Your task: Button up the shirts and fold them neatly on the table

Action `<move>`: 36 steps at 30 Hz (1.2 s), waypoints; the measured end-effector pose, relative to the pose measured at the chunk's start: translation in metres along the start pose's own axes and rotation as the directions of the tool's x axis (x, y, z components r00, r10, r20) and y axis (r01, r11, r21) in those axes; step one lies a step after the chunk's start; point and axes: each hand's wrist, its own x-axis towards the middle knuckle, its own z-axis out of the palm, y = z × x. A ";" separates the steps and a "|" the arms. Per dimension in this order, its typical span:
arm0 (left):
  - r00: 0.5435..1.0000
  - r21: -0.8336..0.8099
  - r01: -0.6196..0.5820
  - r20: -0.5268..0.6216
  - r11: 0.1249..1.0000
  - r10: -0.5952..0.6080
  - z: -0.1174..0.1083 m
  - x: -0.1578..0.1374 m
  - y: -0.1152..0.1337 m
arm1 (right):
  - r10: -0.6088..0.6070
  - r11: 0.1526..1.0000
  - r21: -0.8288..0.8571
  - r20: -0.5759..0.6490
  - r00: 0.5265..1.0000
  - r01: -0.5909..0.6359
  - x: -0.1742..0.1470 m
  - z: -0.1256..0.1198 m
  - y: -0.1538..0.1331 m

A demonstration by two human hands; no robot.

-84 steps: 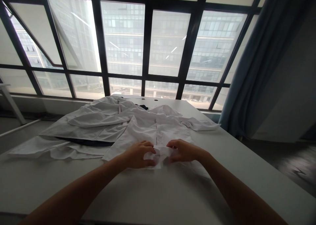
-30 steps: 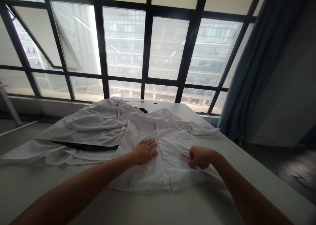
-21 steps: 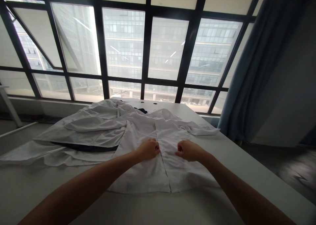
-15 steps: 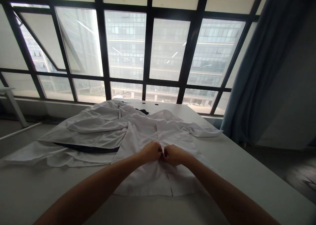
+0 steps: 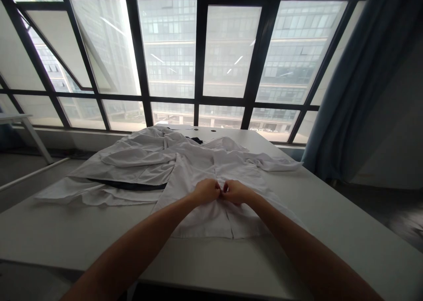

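A white shirt-like garment lies spread on the white table, its front opening running down the middle towards me and one sleeve stretched out to the right. My left hand and my right hand meet at that front opening below its middle. Both are closed in a pinch on the garment's front edges, fingertips almost touching. Whether a button sits between the fingers is hidden. The lower hem lies flat on the table, with a narrow dark gap between the two front edges.
More white garments lie crumpled to the left, with a dark strip of cloth among them. A small black item lies behind. Windows stand beyond the table, a blue curtain hangs right, and another white table is at left.
The view has tilted down, so more of the table's near edge shows. Both hands stay pinched at the front opening, with little visible movement on the cloth.
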 end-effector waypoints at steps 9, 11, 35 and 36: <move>0.991 -0.133 0.056 -0.115 0.990 -0.071 0.003 -0.003 -0.002 | -0.040 0.990 -0.142 -0.342 0.939 -0.009 -0.006 0.018 -0.002; 0.990 -0.180 0.079 -0.098 0.980 -0.098 0.002 0.000 -0.003 | -0.042 0.990 -0.143 -0.350 0.936 -0.009 -0.005 0.018 -0.003; 0.967 -0.345 0.087 -0.195 0.935 -0.162 0.001 -0.005 -0.003 | -0.037 0.993 -0.115 -0.385 0.922 -0.008 0.007 0.017 -0.003; 0.966 -0.383 0.077 -0.199 0.920 -0.164 0.001 -0.005 -0.004 | -0.036 0.998 -0.055 -0.407 0.913 0.015 0.006 0.015 -0.001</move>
